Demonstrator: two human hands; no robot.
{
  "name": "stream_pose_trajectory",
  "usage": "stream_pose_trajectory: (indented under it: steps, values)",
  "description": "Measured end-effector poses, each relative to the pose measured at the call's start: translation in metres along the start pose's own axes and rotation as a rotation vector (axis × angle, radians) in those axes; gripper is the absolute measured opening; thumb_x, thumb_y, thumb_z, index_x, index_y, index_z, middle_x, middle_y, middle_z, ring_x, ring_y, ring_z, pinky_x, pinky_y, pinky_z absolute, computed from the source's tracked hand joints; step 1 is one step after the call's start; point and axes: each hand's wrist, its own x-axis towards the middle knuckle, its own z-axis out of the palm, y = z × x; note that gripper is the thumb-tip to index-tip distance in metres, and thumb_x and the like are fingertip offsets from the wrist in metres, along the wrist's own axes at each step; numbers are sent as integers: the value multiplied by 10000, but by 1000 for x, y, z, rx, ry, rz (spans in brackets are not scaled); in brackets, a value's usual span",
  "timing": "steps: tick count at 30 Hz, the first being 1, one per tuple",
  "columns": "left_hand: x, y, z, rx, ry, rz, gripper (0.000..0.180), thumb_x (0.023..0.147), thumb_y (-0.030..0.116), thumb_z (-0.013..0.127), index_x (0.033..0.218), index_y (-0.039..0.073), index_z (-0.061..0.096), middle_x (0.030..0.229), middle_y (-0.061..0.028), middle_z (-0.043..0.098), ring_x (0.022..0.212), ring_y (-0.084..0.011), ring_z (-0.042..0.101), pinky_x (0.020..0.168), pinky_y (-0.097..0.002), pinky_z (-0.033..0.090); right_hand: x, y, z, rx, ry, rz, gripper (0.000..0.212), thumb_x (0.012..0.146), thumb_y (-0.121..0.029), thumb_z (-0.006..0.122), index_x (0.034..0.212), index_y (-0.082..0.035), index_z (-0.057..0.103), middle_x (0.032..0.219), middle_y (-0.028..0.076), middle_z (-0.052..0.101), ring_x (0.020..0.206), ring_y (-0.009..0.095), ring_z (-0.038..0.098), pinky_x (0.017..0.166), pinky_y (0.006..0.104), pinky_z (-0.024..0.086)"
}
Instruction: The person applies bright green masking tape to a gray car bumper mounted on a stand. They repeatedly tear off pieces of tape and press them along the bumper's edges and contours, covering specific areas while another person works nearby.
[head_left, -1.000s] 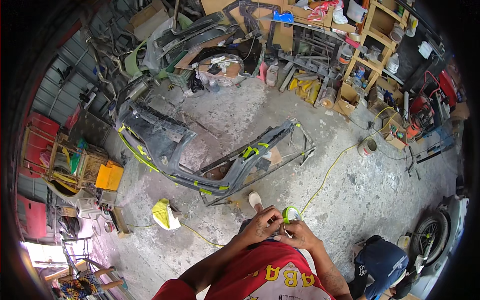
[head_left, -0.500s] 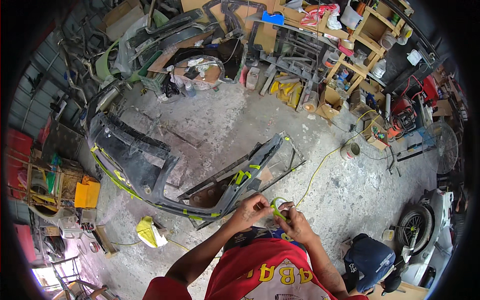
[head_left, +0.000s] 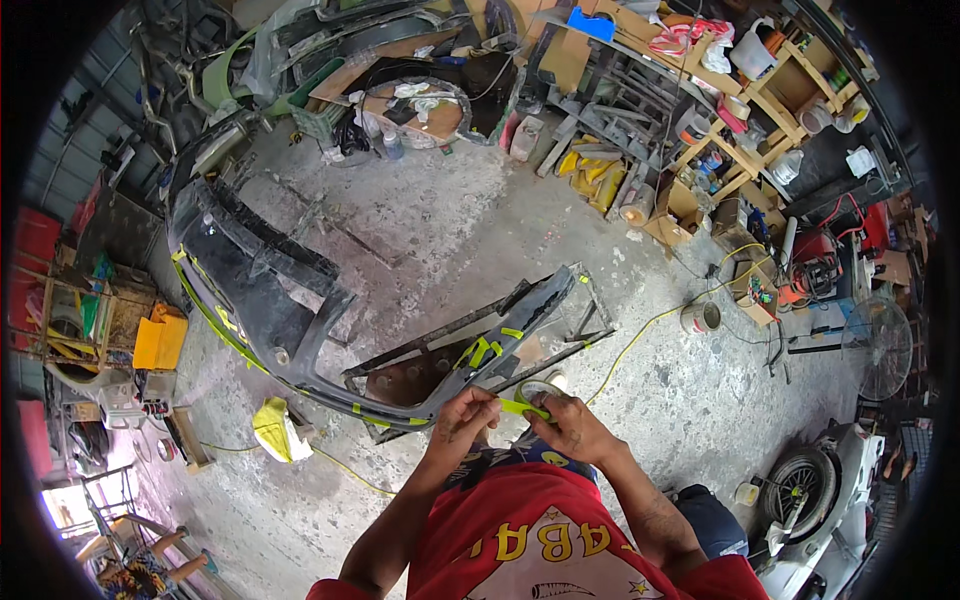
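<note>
Pinching the green strip [head_left: 513,407], I have the left fingers [head_left: 482,402] closed. Right fingers [head_left: 562,411] curl round the tape roll [head_left: 538,386], likely for tension

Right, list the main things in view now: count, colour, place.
tape roll: 1, lime, lower centre
tape strip: 1, lime, left of roll
car panel: 1, dark grey, left of centre
tape pieces: several, lime, on panel
bundle: 1, yellow and white, lower left
bin: 1, orange, left
floor bucket: 1, grey, right
wheel: 1, black, lower right
fan: 1, grey, far right
co-worker: 1, dark clothing, lower right
left hand: 1, bare, pinching strip
right hand: 1, bare, holding roll
</note>
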Motion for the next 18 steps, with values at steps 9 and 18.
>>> stream_pose_trajectory:
  steps: [9,18]
  values:
    - [-28,3,17,-206,-136,-21,136,962,44,697,928,28,566,953,-33,626,863,-83,585,800,-237,487,-22,-31,-22,91,36,-141,163,862,-81,718,952,19,628,857,224,656,768,421,651,674,462,524]
    - [-60,23,19,140,-125,39,91,973,76,672,934,44,597,870,-52,673,876,-103,626,829,-248,480,-46,-14,-68,-29,-384,-179,249,823,-135,766,1051,-53,706,891,173,716,848,303,694,848,430,539]
